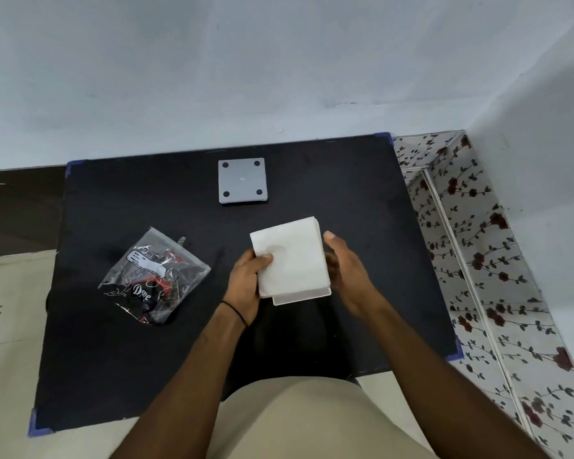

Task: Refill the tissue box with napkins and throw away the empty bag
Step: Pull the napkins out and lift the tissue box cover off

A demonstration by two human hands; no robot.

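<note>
A thick stack of white napkins point(292, 256) sits over the white tissue box point(300, 297), of which only the near edge shows beneath. My left hand point(246, 286) grips the stack's left side, thumb on top. My right hand point(345, 270) rests against the right side of the stack and box, fingers spread; what it grips is hidden. The crumpled clear plastic bag point(153, 276) with black and red print lies on the table to the left. A grey square lid point(242, 180) with four black feet lies upside down farther back.
The black table point(362, 193) has blue tape on its corners and stands against a pale wall. A flower-patterned tiled floor point(484, 260) runs along the right. Beige floor shows at the left.
</note>
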